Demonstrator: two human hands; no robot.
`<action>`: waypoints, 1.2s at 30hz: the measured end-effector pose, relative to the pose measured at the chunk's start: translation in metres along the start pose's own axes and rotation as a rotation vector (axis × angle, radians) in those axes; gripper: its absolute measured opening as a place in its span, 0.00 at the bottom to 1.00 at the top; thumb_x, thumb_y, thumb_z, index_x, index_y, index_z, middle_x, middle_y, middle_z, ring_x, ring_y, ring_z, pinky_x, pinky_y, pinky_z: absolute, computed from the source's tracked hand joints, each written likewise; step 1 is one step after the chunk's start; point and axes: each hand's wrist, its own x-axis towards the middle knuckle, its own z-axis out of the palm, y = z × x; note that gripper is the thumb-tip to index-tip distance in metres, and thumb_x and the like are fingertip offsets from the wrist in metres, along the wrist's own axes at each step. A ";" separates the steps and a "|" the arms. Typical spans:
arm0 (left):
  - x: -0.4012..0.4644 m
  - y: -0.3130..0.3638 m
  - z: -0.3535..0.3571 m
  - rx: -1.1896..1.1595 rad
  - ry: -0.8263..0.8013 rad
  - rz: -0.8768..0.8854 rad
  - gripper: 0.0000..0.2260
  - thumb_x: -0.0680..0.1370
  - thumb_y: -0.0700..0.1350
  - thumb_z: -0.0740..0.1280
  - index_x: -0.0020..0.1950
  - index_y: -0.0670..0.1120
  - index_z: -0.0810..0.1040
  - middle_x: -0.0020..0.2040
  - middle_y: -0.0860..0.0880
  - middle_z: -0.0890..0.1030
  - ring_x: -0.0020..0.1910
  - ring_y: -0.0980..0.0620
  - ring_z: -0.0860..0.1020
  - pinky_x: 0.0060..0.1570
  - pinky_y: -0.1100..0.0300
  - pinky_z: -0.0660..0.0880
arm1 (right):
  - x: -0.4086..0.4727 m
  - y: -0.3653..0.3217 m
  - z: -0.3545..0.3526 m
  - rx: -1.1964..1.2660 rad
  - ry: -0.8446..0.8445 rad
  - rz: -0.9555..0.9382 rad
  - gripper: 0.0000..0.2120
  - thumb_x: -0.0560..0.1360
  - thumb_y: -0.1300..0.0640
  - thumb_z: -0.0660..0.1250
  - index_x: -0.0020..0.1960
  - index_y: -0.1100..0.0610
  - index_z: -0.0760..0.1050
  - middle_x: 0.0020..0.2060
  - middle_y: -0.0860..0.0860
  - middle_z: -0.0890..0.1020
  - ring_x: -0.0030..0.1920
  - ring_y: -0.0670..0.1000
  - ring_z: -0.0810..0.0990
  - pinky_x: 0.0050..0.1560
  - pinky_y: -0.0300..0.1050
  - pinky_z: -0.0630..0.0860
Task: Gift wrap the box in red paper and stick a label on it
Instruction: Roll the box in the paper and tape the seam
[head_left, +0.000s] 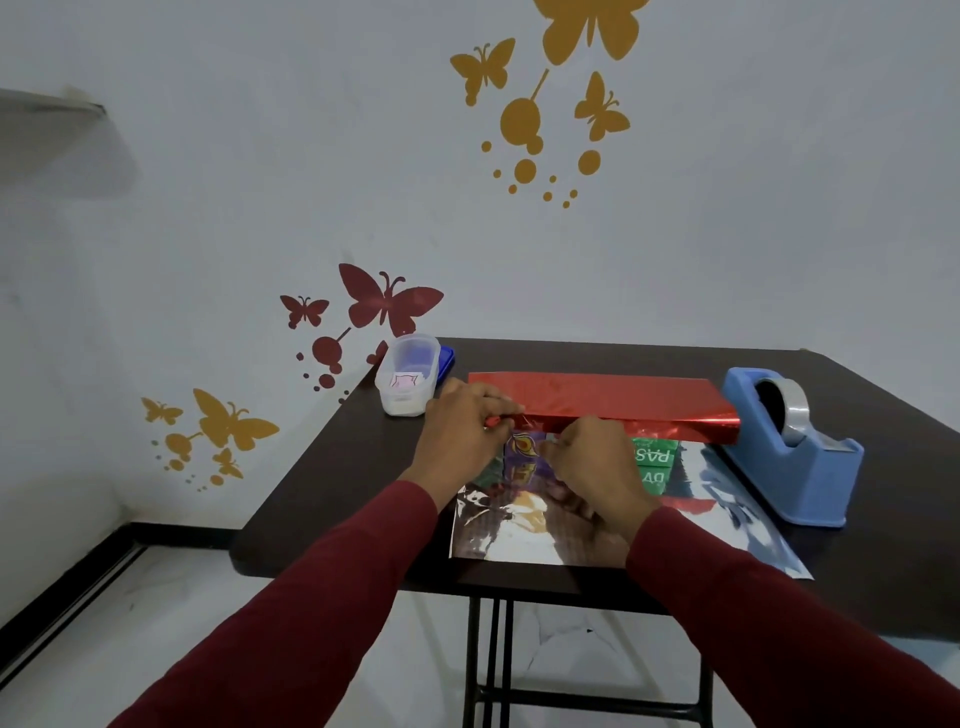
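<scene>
A long box (655, 460) with green and purple print lies on a sheet of foil paper on the dark table. The paper's red side (613, 397) is folded over the box's far part, and its silver underside (524, 535) spreads toward me. My left hand (462, 423) pinches the red paper's near edge at its left end, close to the box. My right hand (592, 462) rests on the box's front face and grips the same paper edge. The box's left part is hidden behind my hands.
A blue tape dispenser (795, 452) with a grey roll stands to the right, touching the paper's end. A clear plastic container (408, 376) with a blue lid beside it sits at the table's far left corner. The table edge (332, 569) is close to me.
</scene>
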 end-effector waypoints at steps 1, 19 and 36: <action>0.000 0.000 0.000 -0.001 0.004 -0.002 0.10 0.77 0.49 0.74 0.57 0.60 0.86 0.54 0.62 0.83 0.57 0.53 0.71 0.58 0.45 0.75 | 0.002 -0.003 0.000 0.018 -0.003 -0.016 0.21 0.77 0.49 0.73 0.28 0.57 0.78 0.21 0.49 0.76 0.20 0.45 0.72 0.22 0.35 0.63; -0.038 0.016 -0.018 -0.046 -0.198 0.168 0.07 0.77 0.53 0.72 0.53 0.58 0.86 0.50 0.60 0.85 0.54 0.57 0.77 0.55 0.50 0.76 | -0.013 0.024 -0.048 0.066 -0.151 -0.118 0.17 0.74 0.53 0.77 0.30 0.58 0.81 0.22 0.43 0.76 0.20 0.41 0.70 0.24 0.30 0.66; -0.028 0.043 -0.045 -0.105 -0.460 -0.007 0.05 0.84 0.47 0.66 0.51 0.49 0.81 0.45 0.55 0.82 0.45 0.59 0.79 0.48 0.62 0.73 | -0.063 0.052 -0.093 -0.357 -0.137 -0.456 0.16 0.74 0.60 0.66 0.59 0.48 0.83 0.54 0.49 0.86 0.56 0.55 0.82 0.54 0.51 0.79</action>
